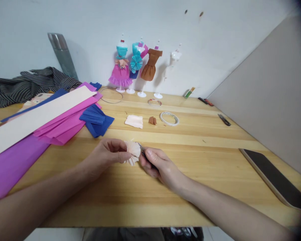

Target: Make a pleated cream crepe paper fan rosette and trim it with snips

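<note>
Pinched between the thumb and fingers of my left hand (110, 152) is a ruffled piece of pale cream crepe paper (133, 149), fanned out with a fringed edge. My right hand (160, 164) is closed around a small dark tool (142, 149) with a narrow metal tip; most of it hides in the palm, so its kind is unclear. The tip touches the right edge of the ruffled paper. Both hands are just above the wooden table (130, 197). Beyond them lie a flat cream paper piece (134, 121), brown paper scraps (152, 120) and a white tape roll (169, 118).
Several small dress forms (150, 67) stand along the wall, most dressed in coloured paper. Crepe paper sheets (62, 124) and folded blue paper (96, 119) are piled at left, near a tilted bottle (62, 53). On the right are a phone (273, 175) and a utility knife (224, 119).
</note>
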`<move>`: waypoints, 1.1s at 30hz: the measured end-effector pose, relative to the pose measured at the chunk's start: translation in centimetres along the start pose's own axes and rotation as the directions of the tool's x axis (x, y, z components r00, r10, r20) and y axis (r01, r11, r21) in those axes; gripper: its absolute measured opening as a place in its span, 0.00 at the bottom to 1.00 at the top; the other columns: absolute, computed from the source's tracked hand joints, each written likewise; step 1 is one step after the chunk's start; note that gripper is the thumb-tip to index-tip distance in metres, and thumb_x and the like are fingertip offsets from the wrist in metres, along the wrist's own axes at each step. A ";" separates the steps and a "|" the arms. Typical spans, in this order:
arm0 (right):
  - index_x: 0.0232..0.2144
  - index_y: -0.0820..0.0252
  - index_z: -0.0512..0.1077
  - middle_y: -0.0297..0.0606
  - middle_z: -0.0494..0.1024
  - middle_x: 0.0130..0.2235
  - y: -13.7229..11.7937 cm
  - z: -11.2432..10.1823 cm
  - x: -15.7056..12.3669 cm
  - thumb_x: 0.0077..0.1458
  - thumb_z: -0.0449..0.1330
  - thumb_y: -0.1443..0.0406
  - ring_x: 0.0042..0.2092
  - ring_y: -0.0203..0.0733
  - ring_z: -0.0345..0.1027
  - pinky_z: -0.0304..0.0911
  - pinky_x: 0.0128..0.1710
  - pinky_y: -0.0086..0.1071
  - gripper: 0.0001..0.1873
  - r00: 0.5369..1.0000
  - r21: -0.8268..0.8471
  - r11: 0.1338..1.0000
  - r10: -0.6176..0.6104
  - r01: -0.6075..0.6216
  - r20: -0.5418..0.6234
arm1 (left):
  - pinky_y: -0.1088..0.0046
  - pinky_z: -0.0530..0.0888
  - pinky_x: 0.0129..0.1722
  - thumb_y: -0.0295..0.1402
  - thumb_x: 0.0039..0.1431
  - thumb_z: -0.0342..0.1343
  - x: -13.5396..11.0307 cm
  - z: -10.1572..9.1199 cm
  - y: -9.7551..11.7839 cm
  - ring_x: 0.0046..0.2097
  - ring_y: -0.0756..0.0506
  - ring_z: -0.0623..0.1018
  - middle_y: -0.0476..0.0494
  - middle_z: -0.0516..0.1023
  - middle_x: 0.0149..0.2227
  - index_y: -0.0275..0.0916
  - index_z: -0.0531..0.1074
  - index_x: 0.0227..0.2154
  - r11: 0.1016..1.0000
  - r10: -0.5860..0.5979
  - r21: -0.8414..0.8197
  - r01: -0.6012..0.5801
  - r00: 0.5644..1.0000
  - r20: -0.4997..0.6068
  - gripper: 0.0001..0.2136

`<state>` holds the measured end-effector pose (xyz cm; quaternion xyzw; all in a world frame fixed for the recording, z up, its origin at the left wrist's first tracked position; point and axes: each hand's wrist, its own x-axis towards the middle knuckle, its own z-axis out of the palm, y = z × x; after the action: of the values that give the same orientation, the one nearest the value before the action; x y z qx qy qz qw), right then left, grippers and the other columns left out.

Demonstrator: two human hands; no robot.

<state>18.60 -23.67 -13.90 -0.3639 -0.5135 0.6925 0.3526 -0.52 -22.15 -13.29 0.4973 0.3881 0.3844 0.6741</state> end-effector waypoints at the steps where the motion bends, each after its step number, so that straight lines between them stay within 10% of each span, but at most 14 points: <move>1: 0.22 0.62 0.63 0.25 0.54 0.18 0.0 0.0 0.0 0.52 0.55 0.45 0.18 0.27 0.42 0.35 0.17 0.27 0.25 1.000 0.001 1.000 -0.005 0.005 0.000 | 0.78 0.66 0.29 0.33 0.42 0.66 0.0 0.0 0.0 0.27 0.52 0.72 0.47 0.79 0.25 0.35 0.78 0.24 1.000 -0.003 0.002 0.003 1.000 -0.005 0.07; 33: 0.23 0.61 0.63 0.25 0.53 0.18 0.1 -0.3 0.0 0.53 0.54 0.45 0.18 0.28 0.41 0.34 0.18 0.28 0.24 1.000 -0.048 0.999 -0.011 0.012 0.016 | 0.77 0.68 0.30 0.35 0.42 0.67 -0.2 0.1 0.1 0.28 0.51 0.73 0.47 0.79 0.25 0.34 0.78 0.25 1.000 -0.026 -0.012 0.026 1.000 0.010 0.09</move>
<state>18.86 -23.53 -14.03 -0.3636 -0.5349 0.6809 0.3437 -0.49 -22.32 -13.12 0.4901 0.3889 0.3754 0.6838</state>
